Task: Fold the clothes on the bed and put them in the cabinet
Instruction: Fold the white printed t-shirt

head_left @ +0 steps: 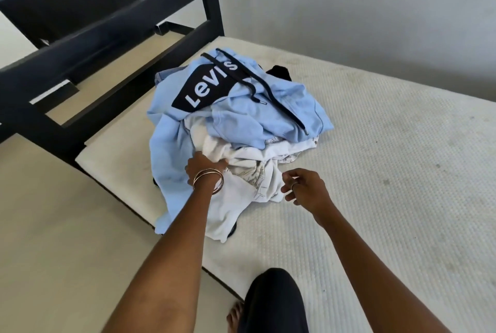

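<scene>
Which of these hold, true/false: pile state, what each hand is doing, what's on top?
1. The light blue hoodie lies on top of the pile. True.
2. The left hand touches nothing. False: its fingers are buried in the white garment, in a grip on the cloth.
3. The right hand holds the hoodie's drawstring. False: it hovers beside the white garment, fingers loosely curled, holding nothing.
4. The clothes are neatly folded. False: they sit in a crumpled heap on the mattress.
5. Bangles are on the left wrist. True.
</scene>
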The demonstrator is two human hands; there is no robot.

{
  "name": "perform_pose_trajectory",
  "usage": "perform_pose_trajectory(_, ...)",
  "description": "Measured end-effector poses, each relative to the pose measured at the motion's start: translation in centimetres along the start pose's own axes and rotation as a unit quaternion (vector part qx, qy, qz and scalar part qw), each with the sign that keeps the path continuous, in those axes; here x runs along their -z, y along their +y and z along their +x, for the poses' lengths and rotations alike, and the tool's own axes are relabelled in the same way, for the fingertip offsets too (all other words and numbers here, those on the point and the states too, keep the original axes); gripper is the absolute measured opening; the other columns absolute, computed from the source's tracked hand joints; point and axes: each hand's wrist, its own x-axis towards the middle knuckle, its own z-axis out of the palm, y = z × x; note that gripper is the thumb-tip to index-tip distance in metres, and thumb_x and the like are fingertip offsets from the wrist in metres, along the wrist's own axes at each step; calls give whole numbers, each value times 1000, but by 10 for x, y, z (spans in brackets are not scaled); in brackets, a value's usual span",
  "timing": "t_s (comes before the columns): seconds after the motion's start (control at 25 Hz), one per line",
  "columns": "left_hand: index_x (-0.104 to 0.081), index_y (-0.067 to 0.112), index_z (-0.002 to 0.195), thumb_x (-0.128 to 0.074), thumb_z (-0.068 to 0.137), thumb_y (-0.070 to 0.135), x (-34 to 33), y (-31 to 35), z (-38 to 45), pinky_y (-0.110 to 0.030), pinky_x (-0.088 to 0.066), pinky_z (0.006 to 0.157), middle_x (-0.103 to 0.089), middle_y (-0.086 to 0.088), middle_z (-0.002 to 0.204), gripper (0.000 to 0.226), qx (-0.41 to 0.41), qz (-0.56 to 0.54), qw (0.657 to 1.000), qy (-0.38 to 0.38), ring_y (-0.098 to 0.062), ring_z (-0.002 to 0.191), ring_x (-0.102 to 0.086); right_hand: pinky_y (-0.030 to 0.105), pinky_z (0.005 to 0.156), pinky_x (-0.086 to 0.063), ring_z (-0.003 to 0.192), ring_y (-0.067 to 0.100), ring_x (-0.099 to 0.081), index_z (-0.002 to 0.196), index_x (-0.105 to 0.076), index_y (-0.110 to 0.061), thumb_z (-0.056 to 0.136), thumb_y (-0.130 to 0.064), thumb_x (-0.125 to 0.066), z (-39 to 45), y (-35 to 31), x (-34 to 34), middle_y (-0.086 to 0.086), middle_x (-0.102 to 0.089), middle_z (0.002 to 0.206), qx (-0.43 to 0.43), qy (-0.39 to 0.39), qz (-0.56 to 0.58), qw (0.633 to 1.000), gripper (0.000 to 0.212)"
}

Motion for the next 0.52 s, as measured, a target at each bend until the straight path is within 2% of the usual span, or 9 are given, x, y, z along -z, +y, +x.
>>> perform_pose_trajectory(0.08, -67, 6, 102, -70, 81, 34, 8, -2, 1, -37, -46, 84, -67, -17, 108, 34, -44, -106, 991, 68, -36, 107, -59, 13, 45, -42, 54, 14, -62, 93, -68, -11, 96, -15, -59, -1, 11, -1, 11, -73, 79, -18, 10, -6, 1000, 11)
perform_pose_trajectory(0.12, -65, 5, 85, -68, 82, 31, 16, -1, 0, -34, -44, 77, -68, -18, 93, 27, -67, -161, 981, 81, -36, 96, -61, 12, 44, -42, 55, 14, -62, 93, -68, -10, 96, -15, -58, -2, 15, -3, 12, -73, 79, -27, 16, -10, 999, 12)
perform_pose_trajectory(0.16, -59, 5, 73, -64, 80, 33, 25, 4, -4, -33, -40, 71, -64, -18, 80, 29, -90, -218, 969, 77, -34, 85, -59, 12, 44, -41, 55, 14, -62, 94, -68, -9, 96, -13, -58, -3, 17, -5, 13, -73, 80, -28, 21, -13, 999, 12)
perform_pose_trajectory(0.24, -54, 2, 68, -54, 75, 34, 43, 22, -13, -34, -38, 69, -56, -17, 73, 32, -113, -290, 949, 56, -29, 76, -52, 12, 44, -41, 56, 11, -61, 95, -69, -8, 96, -11, -58, -6, 17, -11, 13, -73, 80, -10, 22, -16, 1000, 11)
perform_pose_trajectory(0.28, -58, 1, 70, -53, 76, 31, 54, 34, -19, -36, -42, 72, -59, -16, 75, 31, -120, -325, 937, 44, -27, 77, -53, 14, 47, -44, 57, 11, -62, 96, -69, -8, 95, -11, -59, -8, 14, -13, 11, -73, 80, -2, 22, -20, 1000, 10)
perform_pose_trajectory(0.36, -63, 6, 71, -54, 77, 22, 80, 62, -38, -34, -47, 72, -60, -9, 75, 20, -133, -424, 896, 7, -19, 73, -55, 26, 60, -51, 68, 14, -67, 106, -67, -12, 91, -15, -65, -12, 6, -14, 6, -73, 84, 16, 23, -31, 999, 15)
perform_pose_trajectory(0.44, -52, 11, 65, -54, 82, 13, 115, 101, -70, -24, -39, 55, -47, 0, 64, 17, -156, -492, 856, -34, -7, 54, -45, 36, 79, -55, 92, 17, -67, 126, -57, -19, 82, -26, -77, -21, -12, -7, -3, -69, 103, 66, 0, -43, 997, 49)
perform_pose_trajectory(0.52, -51, 17, 56, -53, 87, 9, 154, 142, -109, -20, -36, 49, -44, 5, 58, 32, -190, -548, 813, -57, -6, 51, -41, 26, 91, -51, 114, 8, -56, 142, -37, -25, 72, -32, -86, -34, -42, 0, -11, -54, 128, 172, -50, -33, 983, 86)
